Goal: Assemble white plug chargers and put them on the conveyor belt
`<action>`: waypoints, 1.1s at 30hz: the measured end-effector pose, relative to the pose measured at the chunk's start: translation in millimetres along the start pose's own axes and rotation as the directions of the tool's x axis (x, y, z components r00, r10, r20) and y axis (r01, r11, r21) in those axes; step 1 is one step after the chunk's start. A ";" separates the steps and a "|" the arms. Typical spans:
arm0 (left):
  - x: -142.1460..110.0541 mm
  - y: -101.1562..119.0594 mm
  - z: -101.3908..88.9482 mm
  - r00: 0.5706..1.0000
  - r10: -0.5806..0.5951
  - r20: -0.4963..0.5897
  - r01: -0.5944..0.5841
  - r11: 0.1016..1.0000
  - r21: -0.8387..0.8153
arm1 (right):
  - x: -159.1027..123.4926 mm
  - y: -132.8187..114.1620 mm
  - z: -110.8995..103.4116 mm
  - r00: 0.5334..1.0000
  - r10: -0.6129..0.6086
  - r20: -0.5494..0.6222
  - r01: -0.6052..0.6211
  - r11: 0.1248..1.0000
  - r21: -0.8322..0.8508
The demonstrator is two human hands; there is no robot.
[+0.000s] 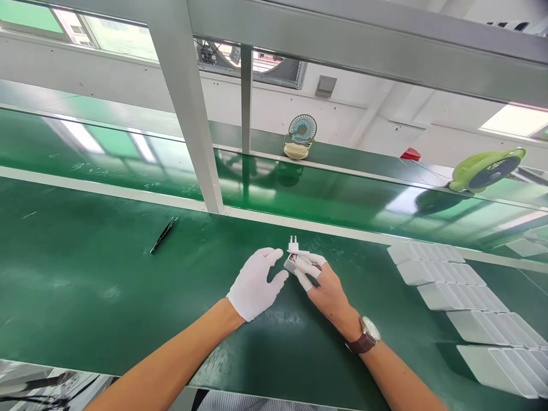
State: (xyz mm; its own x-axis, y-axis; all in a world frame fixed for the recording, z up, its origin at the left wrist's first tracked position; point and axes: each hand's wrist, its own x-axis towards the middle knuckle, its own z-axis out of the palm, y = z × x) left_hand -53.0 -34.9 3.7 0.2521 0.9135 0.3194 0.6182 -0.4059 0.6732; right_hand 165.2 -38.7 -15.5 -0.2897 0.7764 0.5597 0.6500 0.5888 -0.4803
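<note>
Right hand (324, 285), bare but for white finger covers and a brown-strapped watch (369, 334) at the wrist, pinches a small white plug (295, 255) between thumb and fingertips, just above the green table (85, 274). Two metal pins stand up from the plug's top, and a bit of red shows inside its open body. Left hand (256, 283), in a white glove, hangs just beside the plug with fingers loosely spread, gripping nothing; whether its thumb touches the plug cannot be told. Black tweezers (164, 234) lie on the table well to the left, apart from both hands. Rows of white casings (466, 305) lie side by side at the right edge of the table, near the right forearm. Beyond a grey metal post (188, 108), on the far side of the glossy belt, a small beige fan (300, 136) stands upright, and a green fan (486, 169) sits further right, tilted back.
</note>
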 end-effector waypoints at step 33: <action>-5.4 10.9 7.0 0.999 -0.043 -0.010 0.040 0.979 -0.198 | 5.8 -28.6 9.0 0.725 0.415 0.550 -0.634 0.090 0.768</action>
State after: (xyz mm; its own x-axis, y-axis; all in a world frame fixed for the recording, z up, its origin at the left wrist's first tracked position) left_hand -42.4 -44.1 4.6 0.2175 0.9298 0.2970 0.4684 -0.3664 0.8039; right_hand 138.6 -49.0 -4.6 -0.3265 0.9307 -0.1650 -0.2977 -0.2670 -0.9166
